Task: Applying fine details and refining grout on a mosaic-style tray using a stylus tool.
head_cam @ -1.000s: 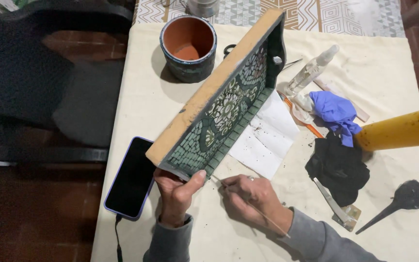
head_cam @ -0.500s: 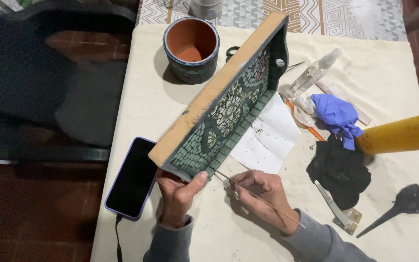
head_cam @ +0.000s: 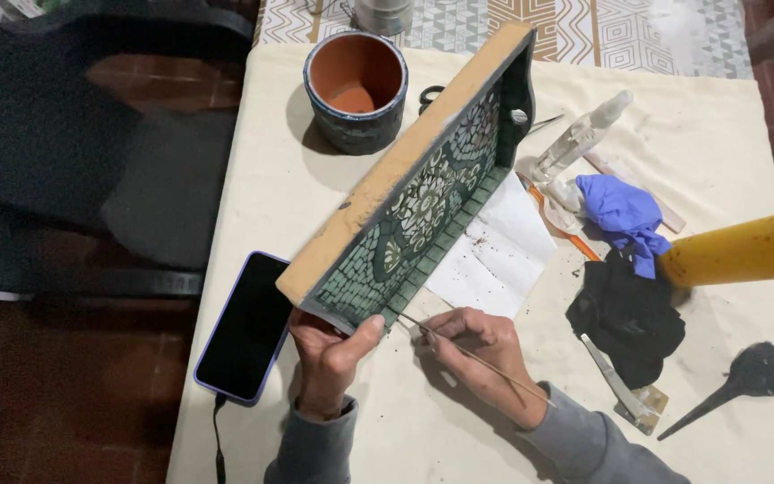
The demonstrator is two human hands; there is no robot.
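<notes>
left hand (head_cam: 329, 354): clamped on the near corner of the mosaic tray (head_cam: 423, 193), which stands tipped up on its side on the table (head_cam: 315, 197)
right hand (head_cam: 477, 345): fingers pinched on a thin stick (head_cam: 472, 354), tip at the tray's lower edge
phone (head_cam: 245, 327): just left of the left hand
white paper (head_cam: 494, 251): just beyond the right hand
black cloth (head_cam: 629, 314): off to its right

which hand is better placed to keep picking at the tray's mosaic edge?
Right, probably. The right hand pinches the thin stick, whose tip sits at the mosaic tray's lower tiled edge. The left hand grips the tray's near corner, propping it tilted on the table, so it is occupied.
</notes>
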